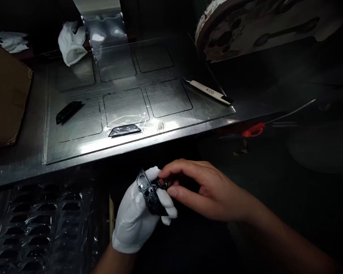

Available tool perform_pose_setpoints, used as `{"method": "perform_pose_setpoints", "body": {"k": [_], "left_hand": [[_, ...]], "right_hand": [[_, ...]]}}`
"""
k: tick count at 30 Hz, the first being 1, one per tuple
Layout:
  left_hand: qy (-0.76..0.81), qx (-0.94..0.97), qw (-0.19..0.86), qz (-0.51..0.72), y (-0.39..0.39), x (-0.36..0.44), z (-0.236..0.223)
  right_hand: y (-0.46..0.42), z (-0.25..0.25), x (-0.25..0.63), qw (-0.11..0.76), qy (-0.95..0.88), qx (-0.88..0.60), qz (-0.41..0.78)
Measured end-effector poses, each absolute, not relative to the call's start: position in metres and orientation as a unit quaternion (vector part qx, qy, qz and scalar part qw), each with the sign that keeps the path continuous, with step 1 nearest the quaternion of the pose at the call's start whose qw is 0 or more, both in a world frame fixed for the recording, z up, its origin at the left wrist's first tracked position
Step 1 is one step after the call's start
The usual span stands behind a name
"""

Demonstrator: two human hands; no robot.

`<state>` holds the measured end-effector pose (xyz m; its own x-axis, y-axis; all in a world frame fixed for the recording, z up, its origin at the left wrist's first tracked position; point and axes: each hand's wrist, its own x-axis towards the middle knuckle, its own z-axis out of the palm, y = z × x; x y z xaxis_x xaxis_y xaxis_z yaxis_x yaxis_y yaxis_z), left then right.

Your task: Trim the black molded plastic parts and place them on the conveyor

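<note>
My left hand [138, 213], in a white glove, grips a black plastic part [151, 196] with one curved edge and small openings. It is held tilted below the front edge of the table. My bare right hand [202, 188] comes in from the right. Its thumb and index finger close around a small black curved piece [162, 184] at the part's upper right side; whether that piece is joined to the part is hard to see. On the table lie a similar black part [125, 130] beside clear film and another dark part [69, 111] farther left.
A metal table [171, 131] bears a marked sheet and a craft knife [208, 91] labelled A06. A cardboard box [5, 91] and white glove [71, 43] are at left. Trays of black parts [37, 228] sit lower left. A red handle [253, 130] is right.
</note>
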<state>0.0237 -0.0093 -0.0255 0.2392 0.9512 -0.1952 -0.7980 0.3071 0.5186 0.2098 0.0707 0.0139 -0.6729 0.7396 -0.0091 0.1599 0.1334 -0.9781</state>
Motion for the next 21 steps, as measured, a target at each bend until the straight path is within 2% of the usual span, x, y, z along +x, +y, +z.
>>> {"method": "perform_pose_setpoints", "body": {"k": [4,7,9,12,14,15,18,19,21], "left_hand": [[0.263,0.175,0.772,0.552,-0.011,0.019,-0.025],[0.356,0.236,0.754,0.499,-0.014,0.01,-0.023],[0.473,0.318,0.688,0.448,-0.014,0.004,-0.021],[0.604,0.397,0.548,0.42,-0.011,0.001,-0.016],[0.617,0.379,0.531,0.439,-0.009,0.002,-0.01],[0.599,0.358,0.558,0.448,-0.009,0.002,-0.006],[0.5,0.28,0.66,0.486,-0.016,-0.004,0.008],[0.486,0.24,0.669,0.507,-0.021,-0.008,0.012],[0.512,0.139,0.636,0.56,-0.035,-0.02,0.02]], "right_hand": [[0.067,0.009,0.205,0.214,-0.584,-0.38,0.684],[0.066,0.007,0.201,0.181,-0.559,-0.38,0.715],[0.063,0.006,0.197,0.207,-0.629,-0.387,0.641],[0.056,0.005,0.192,0.304,-0.761,-0.377,0.432],[0.053,0.005,0.189,0.336,-0.775,-0.36,0.396],[0.054,0.006,0.187,0.321,-0.758,-0.358,0.44],[0.066,0.011,0.175,0.186,-0.641,-0.324,0.67],[0.071,0.016,0.167,0.155,-0.621,-0.303,0.706],[0.08,0.027,0.144,0.168,-0.686,-0.231,0.669]]}}
